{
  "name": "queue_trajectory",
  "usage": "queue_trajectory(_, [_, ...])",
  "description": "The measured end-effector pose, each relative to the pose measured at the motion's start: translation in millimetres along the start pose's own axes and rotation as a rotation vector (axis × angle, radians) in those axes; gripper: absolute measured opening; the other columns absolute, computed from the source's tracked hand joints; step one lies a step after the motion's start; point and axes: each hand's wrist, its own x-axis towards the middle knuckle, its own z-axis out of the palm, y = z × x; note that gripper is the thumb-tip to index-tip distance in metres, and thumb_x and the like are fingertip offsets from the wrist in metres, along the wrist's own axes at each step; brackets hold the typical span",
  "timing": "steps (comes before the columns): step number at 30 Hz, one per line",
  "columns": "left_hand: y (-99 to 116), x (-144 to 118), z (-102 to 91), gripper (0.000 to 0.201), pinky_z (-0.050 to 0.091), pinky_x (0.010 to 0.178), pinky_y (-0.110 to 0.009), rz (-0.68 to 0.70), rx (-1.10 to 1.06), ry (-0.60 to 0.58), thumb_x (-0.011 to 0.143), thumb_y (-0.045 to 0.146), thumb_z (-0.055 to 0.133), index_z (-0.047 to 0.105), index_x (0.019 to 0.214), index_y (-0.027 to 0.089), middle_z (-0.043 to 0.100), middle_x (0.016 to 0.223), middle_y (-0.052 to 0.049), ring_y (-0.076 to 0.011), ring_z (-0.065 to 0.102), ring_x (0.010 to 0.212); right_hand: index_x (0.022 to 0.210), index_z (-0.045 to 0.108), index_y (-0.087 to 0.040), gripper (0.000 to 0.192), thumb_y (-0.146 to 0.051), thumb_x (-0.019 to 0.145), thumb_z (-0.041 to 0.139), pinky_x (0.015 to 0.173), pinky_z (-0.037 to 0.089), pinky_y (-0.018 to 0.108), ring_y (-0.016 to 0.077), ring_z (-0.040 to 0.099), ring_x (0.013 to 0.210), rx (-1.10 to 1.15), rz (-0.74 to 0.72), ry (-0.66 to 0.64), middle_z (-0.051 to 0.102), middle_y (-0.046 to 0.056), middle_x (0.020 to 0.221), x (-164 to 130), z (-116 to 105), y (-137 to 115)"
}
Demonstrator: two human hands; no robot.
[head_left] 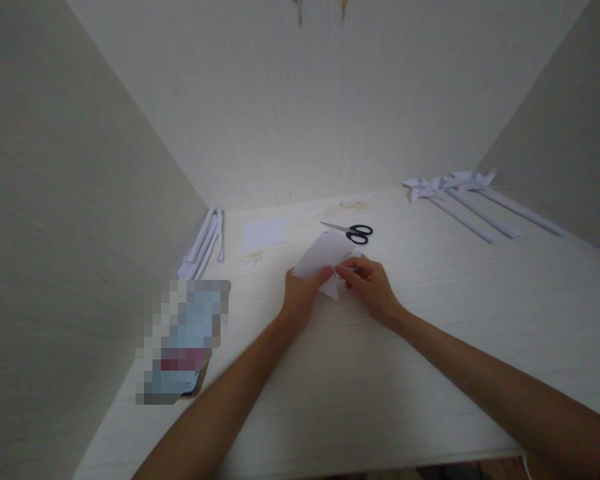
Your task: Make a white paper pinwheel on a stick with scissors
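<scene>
A white sheet of paper, partly cut or folded at its right side, is held above the table between both hands. My left hand is closed on its lower left edge, with the thumb lying over the front. With thumb and forefinger, my right hand pinches a corner of the same paper near its middle. One pointed flap hangs below the fingers. Just behind the paper lie scissors with black handles, blades pointing left. The fingers behind the sheet are hidden.
Three paper pinwheels on rolled sticks lie at the back right. Rolled paper tubes rest along the left wall, and a blurred-out phone-like object is nearer. A flat paper square and rubber bands lie left of the hands.
</scene>
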Motion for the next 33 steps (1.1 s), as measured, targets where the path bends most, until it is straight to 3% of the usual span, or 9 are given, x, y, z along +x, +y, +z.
queue_trajectory(12, [4,-2,6.8,0.027,0.047,0.062,-0.029,0.01,0.038,0.083,0.051,0.024,0.071,0.065,0.073,0.01,0.066,0.072,-0.006,-0.0161,0.059,0.064,0.062,0.06,-0.017,0.017,-0.032,0.068,0.058,0.049,0.036,0.023,0.0103,0.046,0.054,-0.027,-0.007,0.023,0.052,0.0,0.06,1,0,-1])
queue_trajectory(18, [2,-5,13.3,0.028,0.048,0.066,-0.031,0.0,-0.068,0.138,0.051,0.024,0.071,0.065,0.076,0.01,0.067,0.077,-0.007,-0.0173,0.061,0.067,0.066,0.056,-0.018,0.014,-0.03,0.065,0.063,0.054,0.04,0.023,0.0117,0.05,0.065,0.09,0.0,0.07,0.054,0.001,0.07,-1,2,-6])
queue_trajectory(24, [0,-11,18.3,0.03,0.047,0.074,-0.033,-0.031,-0.176,0.087,0.054,0.023,0.07,0.065,0.082,0.011,0.067,0.084,-0.009,-0.019,0.062,0.076,0.073,0.039,-0.023,0.03,-0.025,0.061,0.067,0.043,0.035,0.019,0.0076,0.042,0.048,0.261,0.036,0.133,0.045,-0.007,0.06,-3,3,-7])
queue_trajectory(31, [-5,-13,21.8,0.024,0.046,0.075,-0.032,-0.029,-0.264,0.078,0.055,0.019,0.069,0.065,0.078,0.012,0.067,0.081,-0.007,-0.0178,0.062,0.075,0.071,0.035,-0.023,0.032,-0.023,0.061,0.066,0.036,0.028,0.018,0.006,0.036,0.041,0.219,0.048,0.148,0.039,-0.009,0.052,-3,4,-8])
queue_trajectory(33, [-3,-11,17.5,0.025,0.046,0.077,-0.032,-0.044,-0.292,0.025,0.056,0.018,0.069,0.064,0.079,0.011,0.067,0.082,-0.008,-0.0181,0.061,0.076,0.071,0.035,-0.023,0.032,-0.022,0.061,0.066,0.037,0.03,0.018,0.0065,0.038,0.042,0.201,0.03,0.15,0.04,-0.009,0.054,-2,3,-7])
